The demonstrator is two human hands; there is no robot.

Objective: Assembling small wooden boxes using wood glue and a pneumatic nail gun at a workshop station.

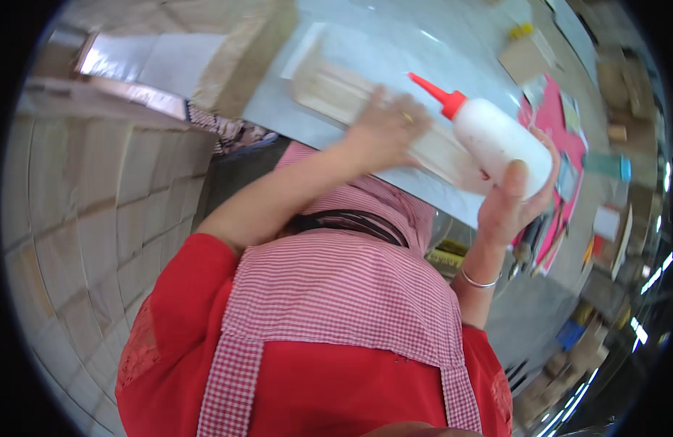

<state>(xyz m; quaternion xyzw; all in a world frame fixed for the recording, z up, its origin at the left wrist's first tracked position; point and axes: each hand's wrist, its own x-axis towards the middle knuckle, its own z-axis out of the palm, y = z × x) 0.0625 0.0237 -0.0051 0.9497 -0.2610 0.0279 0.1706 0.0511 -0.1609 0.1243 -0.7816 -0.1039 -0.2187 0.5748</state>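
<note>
My right hand (522, 193) is wrapped round a white squeeze bottle (497, 142) with a red nozzle. The bottle is tilted, its nozzle pointing up and to the left over the table. Under it lies a long, pale, flat piece (333, 91), like a shallow tray or strip of board, along the table's near edge; motion blurs its left end. My left hand (391, 127) lies across the middle of this piece, slightly blurred, with its fingers spread and the thumb toward me. A ring shows on one of its fingers.
The pale table (395, 44) holds a cardboard piece (526, 58) and a pink sheet (551, 109) with tools along its right side. A brown board or box (245, 62) stands at the left. Stacked pale blocks or boxes (81, 211) fill the left side.
</note>
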